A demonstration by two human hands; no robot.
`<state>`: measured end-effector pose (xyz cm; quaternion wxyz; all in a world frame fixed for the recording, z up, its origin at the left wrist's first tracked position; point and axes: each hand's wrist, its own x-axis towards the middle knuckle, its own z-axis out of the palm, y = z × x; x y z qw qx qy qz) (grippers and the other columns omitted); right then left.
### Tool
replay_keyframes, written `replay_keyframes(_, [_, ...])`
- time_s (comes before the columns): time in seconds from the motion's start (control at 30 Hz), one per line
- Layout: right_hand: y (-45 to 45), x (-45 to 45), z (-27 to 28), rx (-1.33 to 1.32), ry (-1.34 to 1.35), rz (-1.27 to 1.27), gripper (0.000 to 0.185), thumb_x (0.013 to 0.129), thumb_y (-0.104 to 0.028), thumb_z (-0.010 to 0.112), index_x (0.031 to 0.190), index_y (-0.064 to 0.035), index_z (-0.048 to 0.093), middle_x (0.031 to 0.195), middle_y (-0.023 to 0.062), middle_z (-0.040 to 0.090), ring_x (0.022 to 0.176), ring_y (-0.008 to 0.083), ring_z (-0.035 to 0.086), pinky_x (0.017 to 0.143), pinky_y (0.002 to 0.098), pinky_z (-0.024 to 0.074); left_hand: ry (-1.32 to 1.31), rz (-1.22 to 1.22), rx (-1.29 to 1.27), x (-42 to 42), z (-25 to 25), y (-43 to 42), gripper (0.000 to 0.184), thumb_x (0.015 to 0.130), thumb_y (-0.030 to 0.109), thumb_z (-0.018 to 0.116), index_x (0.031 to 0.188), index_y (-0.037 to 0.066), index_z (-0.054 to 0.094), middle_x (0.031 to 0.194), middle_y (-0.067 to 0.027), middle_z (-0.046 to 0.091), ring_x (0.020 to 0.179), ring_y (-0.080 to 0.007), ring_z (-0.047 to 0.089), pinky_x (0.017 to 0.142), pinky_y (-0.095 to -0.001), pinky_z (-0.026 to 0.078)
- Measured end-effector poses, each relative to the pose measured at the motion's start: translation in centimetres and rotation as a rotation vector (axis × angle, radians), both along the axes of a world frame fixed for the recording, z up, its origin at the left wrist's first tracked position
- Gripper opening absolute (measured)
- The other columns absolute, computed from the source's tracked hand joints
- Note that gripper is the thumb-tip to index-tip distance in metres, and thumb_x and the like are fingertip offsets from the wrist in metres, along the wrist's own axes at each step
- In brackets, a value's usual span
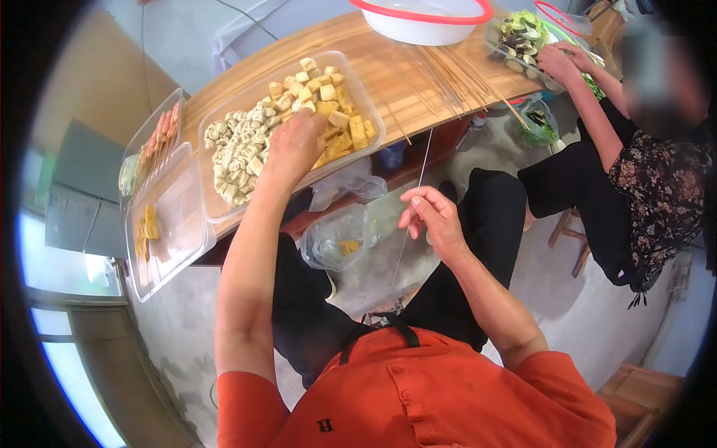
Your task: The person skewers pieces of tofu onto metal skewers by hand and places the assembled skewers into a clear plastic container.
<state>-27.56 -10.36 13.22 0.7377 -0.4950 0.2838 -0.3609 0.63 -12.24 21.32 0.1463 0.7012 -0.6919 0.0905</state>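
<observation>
Yellow tofu cubes (340, 119) are seen, head view, piled in a clear plastic tray (372, 101) on the wooden table (299, 43), pale knotted pieces (240, 138) heaped alongside. L hand (297, 142) is being dipped btwn the heaps, fingers bent down; whether anything's pinched can't be told. By R hand (435, 220), a thin skewer (425, 160) is apparently pinched btwn thumb & fingertips, held near-upright past the table's near edge.

Cubes are judged light, soft, maybe damp & slippery, easily split; best taken by opposite sides w/ finger pads, pressure kept low. Skewer's judged light, stiff lengthwise, bendy sideways; best gripped mid-shaft.

Tray wall's crossed by L forearm, so lift's needed to clear it. Open room's offered above the lap, btwn hands. Spare skewers (455, 78) are laid to the R, some poking over the edge; a 2nd tray (179, 246) sits at far L. Co-worker's hands (559, 66) are well apart, far R.
</observation>
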Motion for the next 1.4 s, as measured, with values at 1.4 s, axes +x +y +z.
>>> replay_keyframes(1.4, [8.9, 4.5, 9.0, 0.098, 0.387, 0.512, 0.028, 0.097, -0.012, 0.045, 0.119, -0.0023, 0.060, 0.050, -0.0037, 0.049, 0.040, 0.0023, 0.044, 0.038, 0.0178, 0.0270, 2.188, 0.092, -0.317, -2.4, -4.5, 16.8, 0.010, 0.094, 0.011, 0.058, 0.102, 0.006, 0.060, 0.096, -0.0025, 0.065, 0.082, -0.0102, 0.061, 0.068, -0.0290, 0.054])
